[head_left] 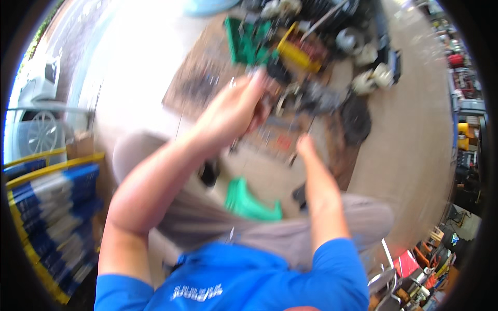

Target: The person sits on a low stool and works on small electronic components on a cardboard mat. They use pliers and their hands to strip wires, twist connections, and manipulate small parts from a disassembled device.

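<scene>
My left hand [239, 108] is raised over the middle of a brown board [181, 96], smeared by motion. Its fingers look curled in, and what they hold, if anything, is hidden. Lower and to the right, my right hand [305, 144] is closed near the board's near side. A small dark, thin piece [293, 158] shows just below it; I cannot make out its kind. Beyond my hands lies a blurred grey metal part [319, 97], with a dark round disc [356, 119] to its right.
A green tray [241, 41] and a yellow bin [298, 49] of small parts are at the far side, beside whitish parts [365, 80]. A green plastic piece [249, 201] lies between my legs. At left stands a yellow-edged rack [54, 173]; crowded shelves [464, 129] line the right.
</scene>
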The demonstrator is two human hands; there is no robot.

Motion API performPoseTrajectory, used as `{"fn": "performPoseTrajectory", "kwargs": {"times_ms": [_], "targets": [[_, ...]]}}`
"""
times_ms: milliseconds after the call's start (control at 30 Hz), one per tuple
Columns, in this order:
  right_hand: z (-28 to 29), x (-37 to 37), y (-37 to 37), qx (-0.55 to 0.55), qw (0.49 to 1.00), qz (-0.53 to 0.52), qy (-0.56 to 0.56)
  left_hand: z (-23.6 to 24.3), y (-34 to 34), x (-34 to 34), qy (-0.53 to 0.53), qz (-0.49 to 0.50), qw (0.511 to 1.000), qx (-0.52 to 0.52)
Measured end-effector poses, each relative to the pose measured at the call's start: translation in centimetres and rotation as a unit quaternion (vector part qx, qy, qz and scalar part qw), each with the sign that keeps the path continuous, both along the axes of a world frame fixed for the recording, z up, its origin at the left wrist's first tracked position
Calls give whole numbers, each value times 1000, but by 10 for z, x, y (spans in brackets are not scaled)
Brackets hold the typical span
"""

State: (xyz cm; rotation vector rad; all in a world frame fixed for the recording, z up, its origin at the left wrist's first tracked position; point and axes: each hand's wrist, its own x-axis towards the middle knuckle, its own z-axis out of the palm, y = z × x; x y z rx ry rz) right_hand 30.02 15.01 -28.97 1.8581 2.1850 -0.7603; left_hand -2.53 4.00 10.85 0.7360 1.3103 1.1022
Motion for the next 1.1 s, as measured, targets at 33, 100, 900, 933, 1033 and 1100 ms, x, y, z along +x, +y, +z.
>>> {"fn": "performPoseTrajectory", "kwargs": {"times_ms": [33, 100, 900, 933, 1033, 1100], "targets": [[12, -21, 1, -20, 999, -9, -28, -4, -4, -6, 5, 8, 1000, -27], [32, -43, 1, -53, 996, -19, -70, -5, -5, -9, -12, 26, 999, -36], [247, -86, -5, -255, 927, 95, 258, -28, -2, 25, 328, -129, 920, 172], [287, -87, -17, -291, 907, 129, 274, -24, -4, 32, 344, -156, 906, 190], [371, -74, -40, -247, 898, 255, 258, -10, -10, 56, 377, -246, 866, 215], [403, -58, -49, -199, 901, 292, 250, 8, -12, 66, 350, -330, 861, 163]]}}
